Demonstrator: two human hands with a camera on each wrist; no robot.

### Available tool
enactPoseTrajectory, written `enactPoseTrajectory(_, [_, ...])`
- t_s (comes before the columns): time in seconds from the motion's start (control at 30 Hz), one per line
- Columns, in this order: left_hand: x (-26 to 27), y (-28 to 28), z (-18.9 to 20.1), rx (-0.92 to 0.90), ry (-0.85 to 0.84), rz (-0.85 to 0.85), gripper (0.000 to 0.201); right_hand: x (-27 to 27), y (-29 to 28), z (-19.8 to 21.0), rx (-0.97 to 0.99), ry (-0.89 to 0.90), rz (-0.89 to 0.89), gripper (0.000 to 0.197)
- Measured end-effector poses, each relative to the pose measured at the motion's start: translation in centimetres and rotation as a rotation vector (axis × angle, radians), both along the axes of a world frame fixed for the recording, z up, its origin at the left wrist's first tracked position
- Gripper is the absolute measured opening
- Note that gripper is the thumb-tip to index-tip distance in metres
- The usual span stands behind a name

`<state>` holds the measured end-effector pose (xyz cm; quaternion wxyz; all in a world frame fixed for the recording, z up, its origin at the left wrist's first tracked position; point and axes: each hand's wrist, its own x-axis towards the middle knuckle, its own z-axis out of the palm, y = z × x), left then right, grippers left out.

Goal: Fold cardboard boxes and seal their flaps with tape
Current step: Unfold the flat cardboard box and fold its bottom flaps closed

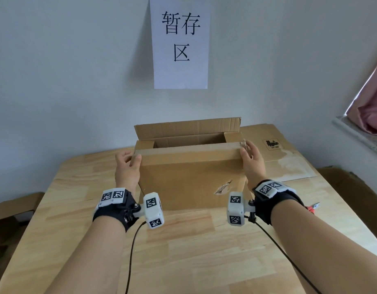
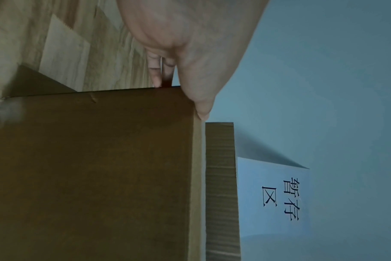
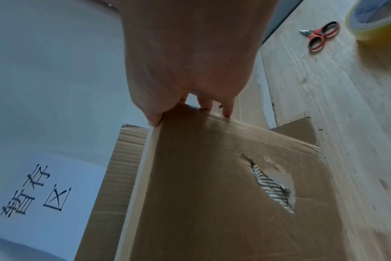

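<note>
Item: a brown corrugated cardboard box (image 1: 191, 179), rectangular and matte, is standing upright on a pale, finger-jointed wooden table (image 1: 183, 251), its top still open. The far flap (image 1: 187, 126) is standing up against the wall, two short side flaps are lying inward, and the near flap (image 1: 189, 154) is being bent over the opening. A ragged tear (image 3: 270, 183) is exposing the fluted core on the near face. The left hand (image 1: 128, 166) is gripping the near flap's left corner, thumb on the front and fingers (image 2: 155, 74) curled behind the edge. The right hand (image 1: 252, 158) is holding the right corner likewise, thumb forward and fingers (image 3: 227, 108) wrapped over the side. Around it: a flattened sheet of cardboard (image 1: 274, 149) with a printed mark is lying just beyond the box on the right; orange-handled scissors (image 3: 321, 35) and a roll of yellowish clear tape (image 3: 377, 23) are resting well apart on the table's right side; a white paper sign with black characters (image 1: 180, 42) is hanging on the grey wall behind; more brown cardboard (image 1: 13, 205) is sitting low at the left.
</note>
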<state>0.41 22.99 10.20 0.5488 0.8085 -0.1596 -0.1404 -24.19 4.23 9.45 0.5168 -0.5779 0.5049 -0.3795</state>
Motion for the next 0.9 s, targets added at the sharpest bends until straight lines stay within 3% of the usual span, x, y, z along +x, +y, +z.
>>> enactPoseTrajectory(0.43, [1.3, -0.1, 0.1, 0.221, -0.141, -0.083, 0.034, 1.6, -1.1, 1.3, 0.144, 0.138, -0.05, 0.044])
enactPoseTrajectory(0.57, [0.5, -1.8, 1.2, 0.418, -0.394, -0.082, 0.036, 1.1, -1.7, 1.9, 0.208, 0.135, -0.038, 0.044])
enactPoseTrajectory(0.73, [-0.8, -5.2, 4.2, 0.605, -0.759, -0.36, 0.08, 0.9, -1.5, 1.5, 0.224, 0.103, -0.027, 0.044])
enactPoseTrajectory(0.9, [-2.6, -10.3, 7.0, 0.746, -0.881, -0.61, 0.09, 0.7, -1.1, 1.6, 0.243, 0.083, -0.013, 0.045])
